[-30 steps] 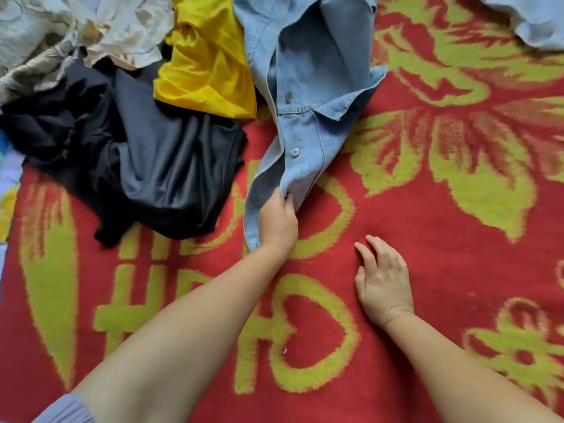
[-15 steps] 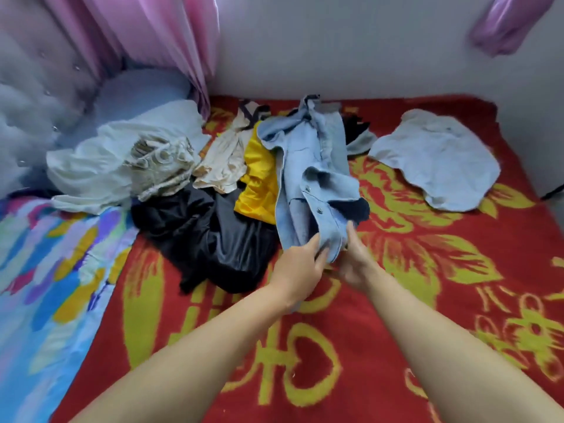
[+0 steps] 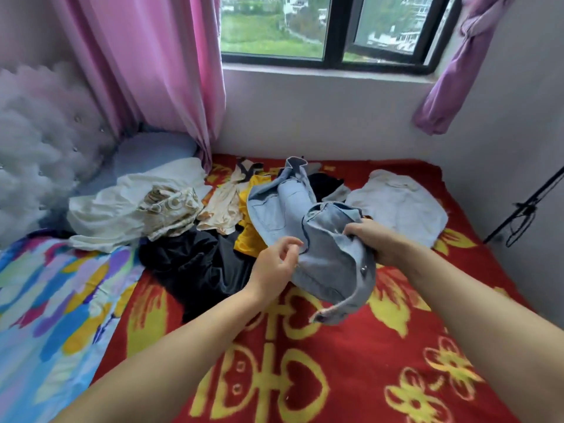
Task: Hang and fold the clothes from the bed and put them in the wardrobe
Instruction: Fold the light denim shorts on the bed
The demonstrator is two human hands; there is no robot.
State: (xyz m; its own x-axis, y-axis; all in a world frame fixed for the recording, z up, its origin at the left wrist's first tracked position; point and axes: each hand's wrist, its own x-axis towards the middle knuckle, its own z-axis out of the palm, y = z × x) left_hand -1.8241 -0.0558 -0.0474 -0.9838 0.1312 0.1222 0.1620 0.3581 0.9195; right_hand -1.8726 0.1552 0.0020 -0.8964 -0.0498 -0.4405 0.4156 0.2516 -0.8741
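Denim shirt (image 3: 320, 239) is lifted off the middle of the bed (image 3: 351, 377), bunched up between both hands. Right hand (image 3: 377, 244) has its fingers curled tight round the collar end. Left hand (image 3: 274, 268) sits at the shirt's near edge, fingers half curled; looks like a pinch on the fabric, though it's kinda blurry there. Rest of the pile, black (image 3: 195, 261), yellow (image 3: 250, 236) and cream (image 3: 122, 209) stuff, lies toward the head edge, with a pale shirt (image 3: 399, 206) near the far right corner.
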